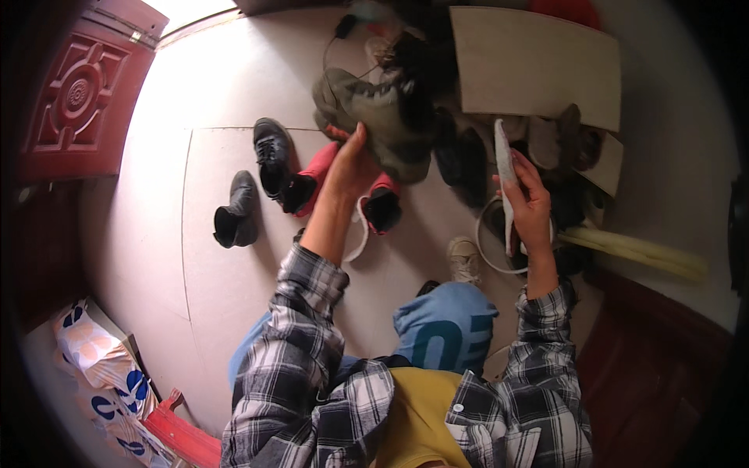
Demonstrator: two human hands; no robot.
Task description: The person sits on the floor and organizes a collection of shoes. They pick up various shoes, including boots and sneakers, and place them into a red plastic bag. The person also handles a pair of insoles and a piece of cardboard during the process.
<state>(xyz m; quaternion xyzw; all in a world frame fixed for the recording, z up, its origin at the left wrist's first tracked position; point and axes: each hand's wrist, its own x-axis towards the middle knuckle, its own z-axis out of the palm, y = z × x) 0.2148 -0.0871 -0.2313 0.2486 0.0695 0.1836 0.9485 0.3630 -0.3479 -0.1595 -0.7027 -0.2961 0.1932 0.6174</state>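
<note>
My left hand (356,164) grips an olive-green high-top shoe (389,131) with a dark opening, held above the floor. In my right hand (526,202) is a thin pale insole (504,169), seen nearly edge-on between thumb and fingers. Beneath my left forearm lie a red shoe with a black opening (313,175) and another red one (383,205). Left of these rest a black lace-up shoe (272,155) and a black ankle boot (236,210). Another pale curved strip (361,234) is on the floor by my left forearm.
A cardboard box (538,64) stands at the upper right, with several shoes under its edge. Yellow rods (638,251) stick out at the right. Dark shoes (465,158) lie between my hands. A red carved door (76,96) is at the upper left, and a patterned cloth (99,362) lower left.
</note>
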